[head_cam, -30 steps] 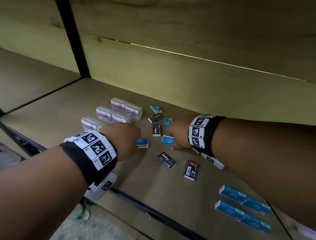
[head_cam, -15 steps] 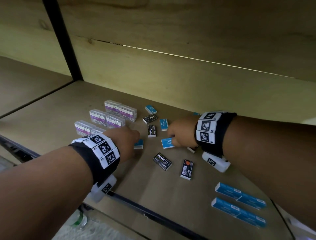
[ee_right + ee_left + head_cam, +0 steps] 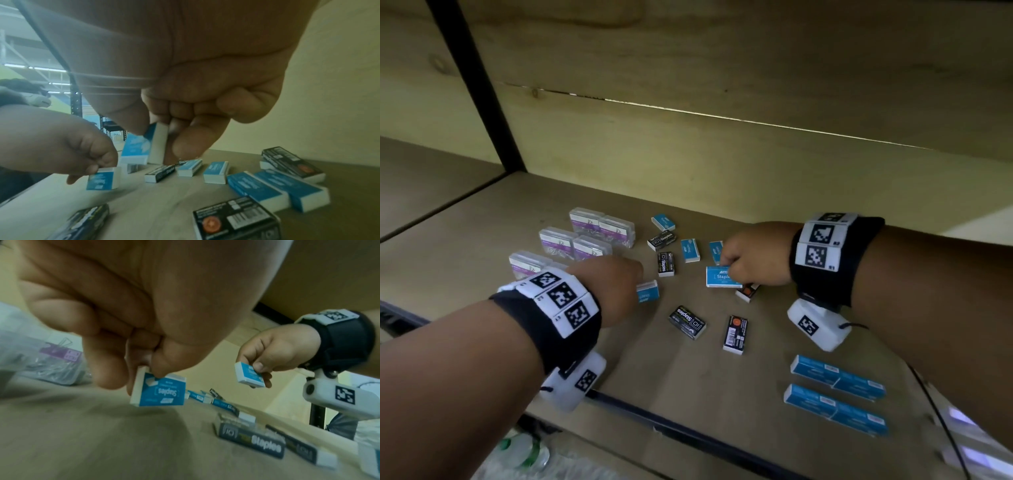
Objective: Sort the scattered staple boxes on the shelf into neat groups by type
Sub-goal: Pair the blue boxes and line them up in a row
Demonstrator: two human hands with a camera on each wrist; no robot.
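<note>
Since a second ago we have lifted two boxes clear of the wooden shelf (image 3: pixel 592 346): then both rested flat under our fingertips, and now our left hand (image 3: pixel 613 291) pinches a small blue-and-white cardboard staple box (image 3: pixel 159 390) by its top edge, and our right hand (image 3: pixel 753 260) pinches a second small blue staple box (image 3: pixel 722 277) between thumb and fingers, tilted, just above the boards. Both hands are thus clamped, each on its own box, and they stand apart with loose boxes between them. We judge that we have begun gathering the small blue kind and now need one spot to set them down together. Three more small blue boxes (image 3: pixel 690 250) lie loose toward the back, mixed with the black staple boxes with white lettering (image 3: pixel 666 263), of which several lie at odd angles in the middle of the shelf; one black box with an orange dot (image 3: pixel 735 334) lies nearer the front edge. The clear plastic cases with purple labels (image 3: pixel 589 245) already sit in tidy pairs at the left, and the long blue boxes (image 3: pixel 835 394) lie in two rows at the right front. The scattered black boxes lie beneath and between our hands, so wherever we set the blue ones, we may nudge those. The shelf board above hangs low over us.
</note>
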